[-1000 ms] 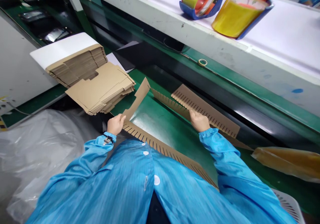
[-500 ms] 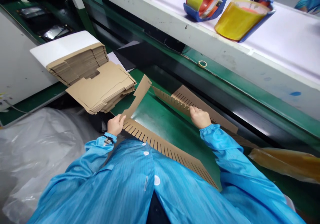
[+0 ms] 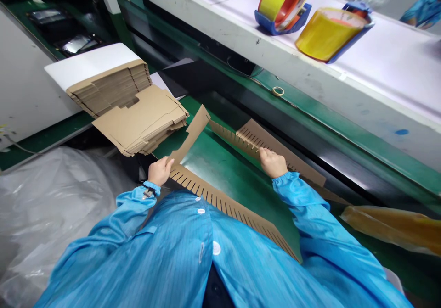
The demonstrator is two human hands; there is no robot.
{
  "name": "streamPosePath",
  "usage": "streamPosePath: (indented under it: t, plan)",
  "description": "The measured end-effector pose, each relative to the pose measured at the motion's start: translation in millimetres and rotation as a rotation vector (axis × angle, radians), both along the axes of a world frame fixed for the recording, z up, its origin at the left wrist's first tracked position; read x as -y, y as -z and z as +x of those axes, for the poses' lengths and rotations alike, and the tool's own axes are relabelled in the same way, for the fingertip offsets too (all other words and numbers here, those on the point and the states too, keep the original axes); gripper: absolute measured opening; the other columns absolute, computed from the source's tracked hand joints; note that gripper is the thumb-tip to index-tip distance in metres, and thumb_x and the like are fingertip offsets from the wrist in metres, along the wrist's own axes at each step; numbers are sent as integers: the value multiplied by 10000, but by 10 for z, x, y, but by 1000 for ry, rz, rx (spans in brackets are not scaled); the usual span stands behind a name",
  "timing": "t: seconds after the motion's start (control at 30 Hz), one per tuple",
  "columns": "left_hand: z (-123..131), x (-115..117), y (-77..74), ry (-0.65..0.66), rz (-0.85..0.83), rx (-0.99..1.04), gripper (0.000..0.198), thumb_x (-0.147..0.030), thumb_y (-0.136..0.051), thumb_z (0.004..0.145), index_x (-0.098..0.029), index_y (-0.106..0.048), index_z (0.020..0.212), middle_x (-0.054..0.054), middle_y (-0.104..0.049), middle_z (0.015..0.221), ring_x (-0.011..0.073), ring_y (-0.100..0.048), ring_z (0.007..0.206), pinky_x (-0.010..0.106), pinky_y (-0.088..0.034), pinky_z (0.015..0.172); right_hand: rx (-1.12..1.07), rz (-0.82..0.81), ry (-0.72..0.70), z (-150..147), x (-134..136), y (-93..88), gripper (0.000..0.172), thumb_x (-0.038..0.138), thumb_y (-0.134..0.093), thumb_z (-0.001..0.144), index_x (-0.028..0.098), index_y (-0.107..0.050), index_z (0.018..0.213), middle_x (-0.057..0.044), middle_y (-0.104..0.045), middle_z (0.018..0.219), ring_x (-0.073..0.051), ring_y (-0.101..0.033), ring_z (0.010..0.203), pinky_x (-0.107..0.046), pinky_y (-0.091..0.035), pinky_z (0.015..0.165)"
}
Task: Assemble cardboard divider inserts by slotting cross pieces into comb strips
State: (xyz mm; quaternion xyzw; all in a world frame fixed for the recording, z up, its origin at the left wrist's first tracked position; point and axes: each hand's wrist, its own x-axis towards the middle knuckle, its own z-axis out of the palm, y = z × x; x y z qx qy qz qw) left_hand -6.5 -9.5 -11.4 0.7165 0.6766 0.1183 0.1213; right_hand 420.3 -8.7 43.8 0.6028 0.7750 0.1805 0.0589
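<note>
A brown slotted cardboard divider (image 3: 220,198) stands bent into a frame on the green work surface, its near slotted side close against my blue smock. My left hand (image 3: 160,170) is closed on its near left corner, where a short notched side (image 3: 193,131) meets the slotted side. My right hand (image 3: 273,162) pinches the top edge of the far slotted side (image 3: 229,136). Behind that hand leans another slotted cardboard panel (image 3: 303,168); whether it is joined to the frame I cannot tell. My fingertips are partly hidden behind the cardboard.
Flat cardboard pieces (image 3: 138,120) lie stacked at the left, above a heap of clear plastic (image 3: 62,207). Two yellow tape rolls (image 3: 327,32) in blue holders stand on the white shelf (image 3: 227,5). A small tape ring (image 3: 278,91) lies on the green ledge. Blue-sleeved people work beyond.
The view has shifted slightly. Both hands keep their hold on the cardboard divider, which stays in nearly the same place and shape.
</note>
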Motion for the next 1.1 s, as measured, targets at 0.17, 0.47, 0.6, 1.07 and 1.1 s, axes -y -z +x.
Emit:
streamPosePath:
  t: [0.17,0.47,0.6,1.07,1.1]
  plan:
    - [-5,-8,4,8,-13,-28,348,-353,-416,961,-157,-694,1034,128,-750,920,252,-707,878,264,-449,668,-52,54,-9,146,-31,108,438,49,-401,840,75,-705,1154,-173,-727,1013,-201,-639,753,-260,-413,539]
    - [17,-21,-64,25,-65,-96,332,-360,-423,964,-161,-689,976,125,-744,872,265,-709,849,272,-422,637,-117,129,-41,241,-39,257,419,87,-400,843,99,-719,1115,-148,-745,993,-189,-662,770,-242,-430,589]
    - [42,-54,-131,29,-88,-130,331,-356,-422,970,-152,-682,983,137,-740,869,282,-710,847,284,-415,628,-143,125,-45,212,-15,278,420,81,-406,835,98,-720,1112,-158,-744,988,-192,-667,790,-241,-457,614]
    - [75,-185,-290,85,-163,-241,326,-358,-417,982,-158,-674,990,135,-740,878,290,-705,875,295,-430,632,-133,44,-39,180,8,384,404,62,-426,843,99,-721,1116,-147,-750,1011,-180,-679,794,-226,-407,586]
    - [87,-196,-298,90,-178,-248,318,-353,-427,981,-155,-675,993,139,-740,881,294,-706,879,298,-435,637,-138,34,-27,156,13,396,402,63,-430,840,101,-723,1113,-142,-752,1006,-181,-680,791,-227,-405,582]
